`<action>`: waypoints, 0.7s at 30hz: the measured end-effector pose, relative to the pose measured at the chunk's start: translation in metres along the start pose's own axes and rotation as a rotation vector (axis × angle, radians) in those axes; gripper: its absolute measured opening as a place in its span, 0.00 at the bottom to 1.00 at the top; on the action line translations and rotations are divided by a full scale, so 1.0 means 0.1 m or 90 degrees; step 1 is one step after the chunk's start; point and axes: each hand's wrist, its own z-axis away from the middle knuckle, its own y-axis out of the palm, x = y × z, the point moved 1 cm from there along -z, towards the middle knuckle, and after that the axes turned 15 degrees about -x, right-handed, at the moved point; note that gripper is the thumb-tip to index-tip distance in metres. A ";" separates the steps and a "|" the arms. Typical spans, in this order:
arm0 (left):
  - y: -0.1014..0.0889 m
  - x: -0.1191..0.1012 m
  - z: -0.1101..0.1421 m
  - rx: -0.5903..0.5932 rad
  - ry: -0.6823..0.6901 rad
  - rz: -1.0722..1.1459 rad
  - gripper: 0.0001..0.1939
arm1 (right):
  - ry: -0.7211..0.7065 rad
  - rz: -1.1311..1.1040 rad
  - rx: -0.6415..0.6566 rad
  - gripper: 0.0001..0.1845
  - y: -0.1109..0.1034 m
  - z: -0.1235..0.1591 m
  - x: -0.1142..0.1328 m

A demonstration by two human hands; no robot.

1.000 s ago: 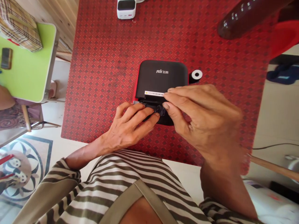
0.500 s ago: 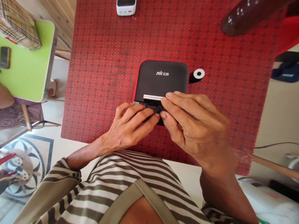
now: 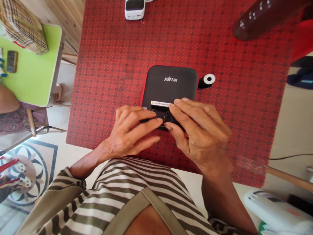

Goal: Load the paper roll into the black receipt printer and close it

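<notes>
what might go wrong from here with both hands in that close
The left hand and right hand crowd the front of the black and red boxy device, so either might get pinched. The right hand overlaps the white label strip, which could get scuffed. A black roll with a white end sits close beside the device and might get knocked.

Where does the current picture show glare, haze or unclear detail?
Head view: small white highlights on the dark cylinder at upper right; head view: bright, hazy floor at lower left; head view: print on the white label of the black device too small to read clearly.
</notes>
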 end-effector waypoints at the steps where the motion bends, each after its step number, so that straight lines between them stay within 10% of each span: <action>1: -0.02 0.04 0.01 -0.031 -0.053 0.028 0.17 | 0.018 0.002 -0.012 0.26 0.00 0.01 0.02; 9: 0.09 0.33 0.24 -0.066 -0.481 0.217 0.27 | 0.296 0.034 -0.331 0.26 0.09 0.38 0.14; 13: 0.20 0.39 0.27 -0.049 -0.610 0.352 0.33 | 0.444 -0.039 -0.277 0.27 0.23 0.65 0.22; 21: 0.23 0.36 0.19 -0.048 -0.633 0.361 0.34 | 0.413 -0.041 -0.253 0.32 0.41 0.83 0.30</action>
